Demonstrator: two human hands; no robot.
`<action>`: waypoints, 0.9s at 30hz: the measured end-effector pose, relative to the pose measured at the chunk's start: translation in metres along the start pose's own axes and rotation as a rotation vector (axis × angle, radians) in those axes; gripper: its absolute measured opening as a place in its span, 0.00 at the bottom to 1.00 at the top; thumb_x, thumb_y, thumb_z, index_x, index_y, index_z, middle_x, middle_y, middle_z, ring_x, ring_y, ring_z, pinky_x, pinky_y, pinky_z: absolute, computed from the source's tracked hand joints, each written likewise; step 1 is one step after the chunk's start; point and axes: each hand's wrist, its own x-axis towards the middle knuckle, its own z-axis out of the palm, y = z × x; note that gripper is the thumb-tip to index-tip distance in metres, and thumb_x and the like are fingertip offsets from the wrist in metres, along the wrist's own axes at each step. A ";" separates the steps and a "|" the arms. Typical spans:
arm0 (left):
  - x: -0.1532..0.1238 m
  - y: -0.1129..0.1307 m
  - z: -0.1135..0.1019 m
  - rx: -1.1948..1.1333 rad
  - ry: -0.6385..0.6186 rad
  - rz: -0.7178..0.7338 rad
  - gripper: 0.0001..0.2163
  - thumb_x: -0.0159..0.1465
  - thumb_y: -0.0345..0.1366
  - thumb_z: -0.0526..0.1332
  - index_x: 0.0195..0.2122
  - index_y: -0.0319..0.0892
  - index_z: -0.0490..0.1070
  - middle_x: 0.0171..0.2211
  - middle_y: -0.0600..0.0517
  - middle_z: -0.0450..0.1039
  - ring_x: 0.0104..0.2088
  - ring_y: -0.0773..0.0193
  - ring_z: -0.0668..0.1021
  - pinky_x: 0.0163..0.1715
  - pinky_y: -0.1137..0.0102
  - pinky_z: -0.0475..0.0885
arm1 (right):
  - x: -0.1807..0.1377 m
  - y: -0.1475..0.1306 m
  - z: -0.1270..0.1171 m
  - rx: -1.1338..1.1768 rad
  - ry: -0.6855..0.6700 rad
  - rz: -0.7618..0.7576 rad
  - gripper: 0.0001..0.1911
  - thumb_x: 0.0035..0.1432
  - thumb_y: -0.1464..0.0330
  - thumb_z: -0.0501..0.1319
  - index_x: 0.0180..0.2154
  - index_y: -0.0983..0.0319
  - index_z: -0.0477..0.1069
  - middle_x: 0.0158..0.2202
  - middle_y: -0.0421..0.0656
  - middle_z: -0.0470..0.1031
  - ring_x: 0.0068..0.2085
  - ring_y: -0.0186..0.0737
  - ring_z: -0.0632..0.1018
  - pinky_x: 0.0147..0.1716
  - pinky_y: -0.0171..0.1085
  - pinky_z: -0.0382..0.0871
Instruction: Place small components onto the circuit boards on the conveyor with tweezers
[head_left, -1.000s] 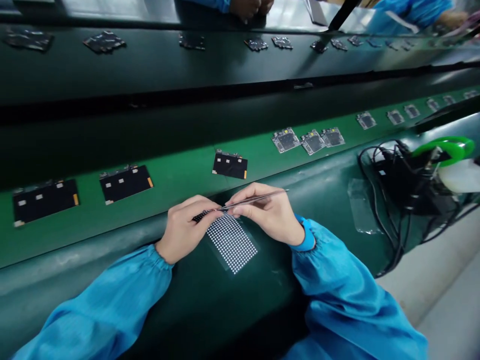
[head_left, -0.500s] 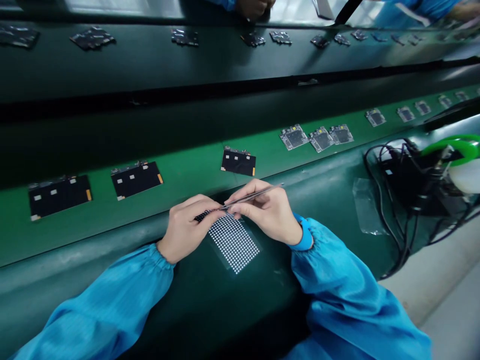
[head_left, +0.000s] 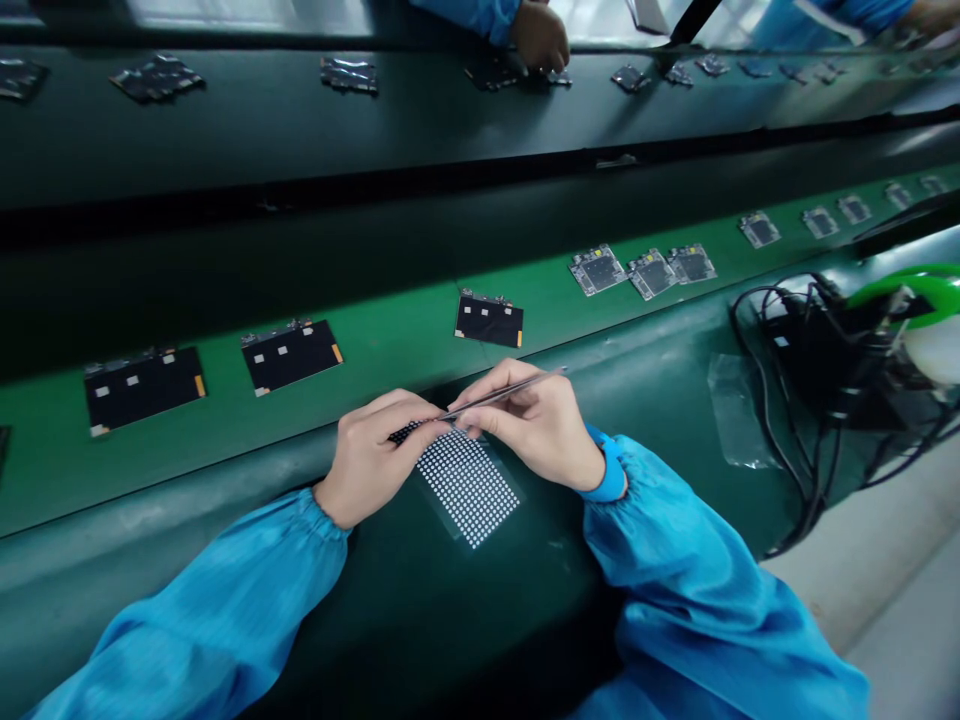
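My right hand (head_left: 536,425) pinches thin metal tweezers (head_left: 506,392), whose tip points left to the upper corner of a clear sheet of small white dots (head_left: 466,483). That sheet lies flat on the dark green ledge (head_left: 390,600). My left hand (head_left: 373,452) is closed, its fingertips pressing down the sheet's top left corner right beside the tweezer tip. Both arms wear blue sleeves.
Behind my hands a green belt (head_left: 375,350) carries black boards (head_left: 489,320), (head_left: 290,354), (head_left: 142,386) and grey circuit boards (head_left: 649,272). A tangle of black cables (head_left: 817,370) and a green-topped object (head_left: 911,295) sit at the right. Another person's hand (head_left: 538,38) reaches onto the far belt.
The boards on the near belt have drifted to the right. The other person's hand has come down onto the far belt. My hands have stayed on the dotted sheet.
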 end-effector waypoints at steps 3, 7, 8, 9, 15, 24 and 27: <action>0.000 0.000 0.000 0.010 -0.001 -0.009 0.01 0.66 0.32 0.68 0.37 0.43 0.80 0.34 0.53 0.81 0.35 0.67 0.81 0.37 0.71 0.77 | -0.001 0.000 0.002 -0.013 -0.004 -0.009 0.09 0.55 0.65 0.76 0.34 0.64 0.82 0.34 0.45 0.82 0.28 0.38 0.82 0.27 0.37 0.80; 0.002 0.001 -0.001 0.018 -0.012 -0.012 0.01 0.67 0.33 0.68 0.37 0.43 0.80 0.34 0.53 0.81 0.35 0.67 0.81 0.38 0.71 0.77 | -0.002 -0.007 0.004 0.016 0.006 -0.016 0.10 0.55 0.63 0.75 0.32 0.64 0.81 0.33 0.45 0.82 0.28 0.38 0.82 0.27 0.36 0.80; 0.002 0.003 -0.001 0.021 -0.016 -0.013 0.01 0.67 0.33 0.68 0.37 0.43 0.80 0.35 0.53 0.81 0.35 0.67 0.82 0.38 0.71 0.76 | 0.000 -0.008 0.000 0.031 0.026 -0.019 0.11 0.56 0.63 0.75 0.33 0.64 0.80 0.32 0.45 0.82 0.28 0.38 0.82 0.27 0.37 0.80; 0.001 0.004 -0.002 0.027 -0.019 -0.016 0.01 0.67 0.33 0.68 0.37 0.43 0.80 0.35 0.53 0.81 0.36 0.67 0.82 0.39 0.71 0.76 | 0.004 -0.007 -0.007 0.043 0.061 -0.024 0.11 0.56 0.63 0.75 0.33 0.64 0.79 0.31 0.45 0.82 0.27 0.38 0.82 0.28 0.37 0.81; -0.005 0.000 -0.006 0.093 -0.020 -0.025 0.02 0.67 0.33 0.68 0.38 0.46 0.81 0.38 0.54 0.81 0.38 0.65 0.82 0.40 0.70 0.76 | 0.060 0.026 -0.126 0.019 0.564 -0.097 0.13 0.50 0.66 0.75 0.31 0.63 0.73 0.23 0.40 0.78 0.25 0.36 0.80 0.24 0.32 0.77; -0.010 -0.004 -0.010 0.143 -0.032 -0.026 0.02 0.67 0.37 0.68 0.39 0.48 0.81 0.39 0.55 0.81 0.38 0.64 0.82 0.42 0.68 0.76 | 0.113 0.054 -0.228 -0.041 0.849 0.083 0.12 0.54 0.78 0.69 0.31 0.62 0.67 0.23 0.39 0.76 0.24 0.34 0.79 0.23 0.30 0.75; -0.011 -0.005 -0.011 0.163 -0.035 -0.052 0.04 0.67 0.39 0.67 0.38 0.48 0.81 0.40 0.55 0.82 0.38 0.62 0.83 0.41 0.68 0.76 | 0.118 0.059 -0.232 -0.046 0.851 0.096 0.12 0.54 0.78 0.70 0.31 0.62 0.67 0.24 0.40 0.77 0.25 0.35 0.79 0.23 0.31 0.75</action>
